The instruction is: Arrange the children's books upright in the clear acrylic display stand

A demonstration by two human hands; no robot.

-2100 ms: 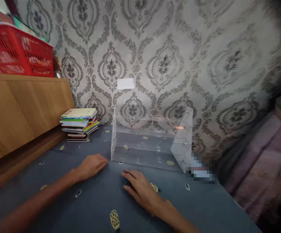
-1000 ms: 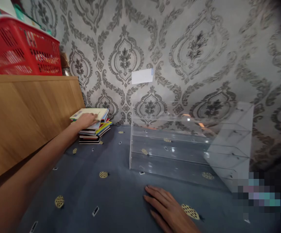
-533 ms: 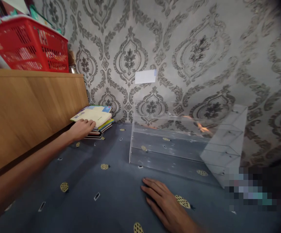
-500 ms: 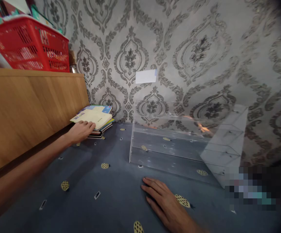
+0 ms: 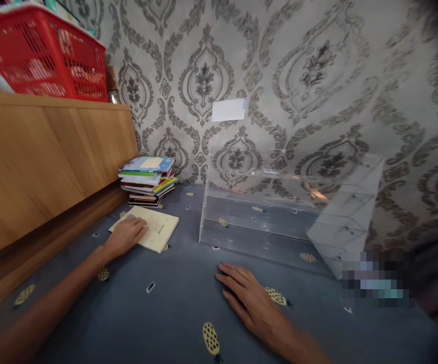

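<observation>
My left hand point(image 5: 125, 235) grips the near corner of a cream-coloured book point(image 5: 154, 229) that lies flat on the blue patterned sheet. Behind it a stack of colourful books point(image 5: 146, 179) stands against the wall, a blue-covered one on top. My right hand point(image 5: 247, 296) rests flat on the sheet with its fingers spread, just in front of a clear acrylic shelf rack point(image 5: 279, 212). Nothing lies on the rack's tiers.
A wooden panel point(image 5: 44, 156) runs along the left, with a red plastic basket point(image 5: 44, 53) on top. Patterned grey wallpaper carries a small white label point(image 5: 228, 109). A blurred-out patch sits at the rack's right end.
My left hand reached to the stack, took the cream book off the top and brought it down onto the sheet in front of the stack. My right hand stayed in place.
</observation>
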